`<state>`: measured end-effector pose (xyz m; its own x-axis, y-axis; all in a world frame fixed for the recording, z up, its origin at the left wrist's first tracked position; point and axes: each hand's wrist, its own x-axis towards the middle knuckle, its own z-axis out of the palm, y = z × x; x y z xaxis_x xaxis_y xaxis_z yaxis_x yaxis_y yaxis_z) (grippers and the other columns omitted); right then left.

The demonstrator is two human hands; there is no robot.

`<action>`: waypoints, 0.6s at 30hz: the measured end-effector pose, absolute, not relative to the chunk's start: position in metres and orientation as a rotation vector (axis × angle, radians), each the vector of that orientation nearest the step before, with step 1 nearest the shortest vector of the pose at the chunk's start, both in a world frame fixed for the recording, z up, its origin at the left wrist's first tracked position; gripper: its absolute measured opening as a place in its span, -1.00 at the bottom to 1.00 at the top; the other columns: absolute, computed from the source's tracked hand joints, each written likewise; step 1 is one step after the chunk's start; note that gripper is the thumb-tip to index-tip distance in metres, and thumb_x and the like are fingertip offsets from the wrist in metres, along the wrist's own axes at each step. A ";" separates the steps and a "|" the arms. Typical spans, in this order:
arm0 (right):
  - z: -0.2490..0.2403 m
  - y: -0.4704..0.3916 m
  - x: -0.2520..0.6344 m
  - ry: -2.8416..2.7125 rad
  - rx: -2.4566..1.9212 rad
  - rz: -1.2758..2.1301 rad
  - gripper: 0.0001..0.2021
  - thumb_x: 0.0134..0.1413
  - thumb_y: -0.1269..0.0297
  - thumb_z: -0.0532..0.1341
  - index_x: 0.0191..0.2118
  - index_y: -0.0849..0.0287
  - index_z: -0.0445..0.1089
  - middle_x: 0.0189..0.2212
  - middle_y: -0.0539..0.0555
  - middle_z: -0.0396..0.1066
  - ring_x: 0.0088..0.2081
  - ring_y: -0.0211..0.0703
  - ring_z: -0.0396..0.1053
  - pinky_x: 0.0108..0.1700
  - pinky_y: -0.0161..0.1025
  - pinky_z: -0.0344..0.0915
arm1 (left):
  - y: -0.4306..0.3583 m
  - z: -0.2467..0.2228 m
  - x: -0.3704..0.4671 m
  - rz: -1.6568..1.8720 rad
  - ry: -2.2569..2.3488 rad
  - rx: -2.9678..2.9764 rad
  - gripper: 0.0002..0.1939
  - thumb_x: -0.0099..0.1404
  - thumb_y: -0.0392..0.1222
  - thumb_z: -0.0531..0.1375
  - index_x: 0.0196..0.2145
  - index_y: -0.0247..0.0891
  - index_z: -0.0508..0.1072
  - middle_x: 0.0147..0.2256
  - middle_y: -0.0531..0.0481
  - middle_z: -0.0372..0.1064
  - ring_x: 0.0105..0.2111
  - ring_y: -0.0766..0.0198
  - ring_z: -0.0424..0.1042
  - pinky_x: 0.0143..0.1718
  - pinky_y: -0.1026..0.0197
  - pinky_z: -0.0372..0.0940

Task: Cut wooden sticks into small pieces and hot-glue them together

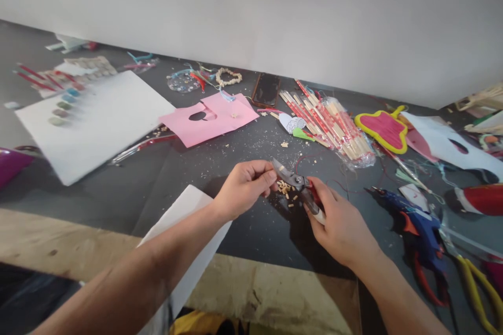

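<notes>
My right hand point(341, 222) is wrapped around the handles of a pair of pruning shears point(301, 183), their blades pointing up and to the left. Close to the blades, my left hand point(247, 186) is closed in a pinch. A short pale piece of wooden stick point(281, 168) shows between the blades at my left fingertips; the rest of it is hidden by the fingers. Below the shears lies a small pile of cut wooden bits point(286, 188). Under my left forearm is a white sheet point(188, 204).
Wrapped chopsticks point(330, 125) lie beyond my hands, near a phone point(266, 90) and pink paper point(212, 115). A white board point(94, 120) is at left. At right are a blue glue gun point(416, 220), yellow-handled scissors point(477, 282) and a pink-and-yellow shape point(383, 128).
</notes>
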<state>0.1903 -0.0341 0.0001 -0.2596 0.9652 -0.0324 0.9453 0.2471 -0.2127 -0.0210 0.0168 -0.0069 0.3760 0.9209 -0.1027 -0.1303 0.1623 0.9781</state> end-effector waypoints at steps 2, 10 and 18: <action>-0.002 -0.033 0.191 -2.372 -1.831 0.293 -0.50 0.11 0.31 0.06 0.19 0.27 0.08 -0.07 0.29 0.38 -0.11 0.09 0.39 -0.13 -0.04 0.33 | 0.017 -0.005 -0.021 0.922 0.909 1.230 -0.80 0.24 -0.15 0.15 -0.44 -0.34 0.40 -0.51 0.04 0.32 -0.55 0.44 0.24 -0.51 0.36 0.14; -0.004 -0.032 0.195 -2.363 -1.789 0.244 -0.44 0.09 0.35 0.08 0.23 0.21 0.01 -0.16 0.23 0.38 -0.12 0.07 0.35 -0.09 0.00 0.29 | 0.014 -0.002 -0.021 0.970 1.043 1.452 -0.84 0.25 -0.24 0.11 -0.47 -0.29 0.39 -0.57 0.09 0.25 -0.54 0.39 0.27 -0.50 0.35 0.16; -0.001 -0.031 0.195 -2.447 -1.815 0.193 -0.39 0.07 0.34 0.09 0.26 0.21 -0.05 -0.11 0.23 0.35 -0.09 0.11 0.31 -0.10 0.01 0.27 | 0.015 -0.005 -0.025 0.905 0.920 1.413 -0.76 0.26 -0.20 0.10 -0.53 -0.32 0.38 -0.55 0.05 0.30 -0.56 0.41 0.24 -0.52 0.34 0.12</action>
